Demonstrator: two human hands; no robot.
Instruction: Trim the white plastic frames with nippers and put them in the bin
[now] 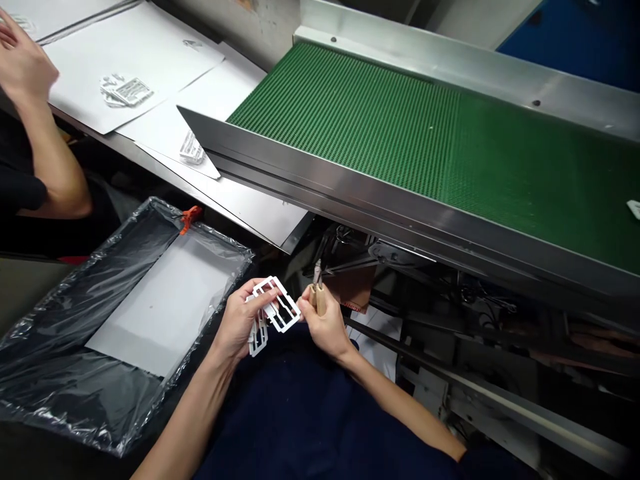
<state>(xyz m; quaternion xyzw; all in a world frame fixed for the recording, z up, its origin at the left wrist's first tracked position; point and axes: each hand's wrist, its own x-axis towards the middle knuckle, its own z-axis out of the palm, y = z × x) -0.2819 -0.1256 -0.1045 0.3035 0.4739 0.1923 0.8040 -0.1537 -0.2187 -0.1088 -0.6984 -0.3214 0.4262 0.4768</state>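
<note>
My left hand (239, 321) grips a white plastic lattice frame (277, 305), with further white pieces of the same kind (258, 338) hanging below it. My right hand (326, 325) is shut around small wood-handled cutting pliers (318, 293), their metal jaws pointing up and away from me. The jaws sit just right of the frame, and I cannot tell whether they touch it. Part of the frame is hidden behind my left fingers.
To the left lies a black bin (125, 320) lined with clear plastic, a grey sheet inside and an orange clip (190, 217) on its rim. A steel-sided green conveyor belt (380, 140) runs above. A co-worker's hand (23, 63) is beside white sheets (130, 67) bearing plastic parts.
</note>
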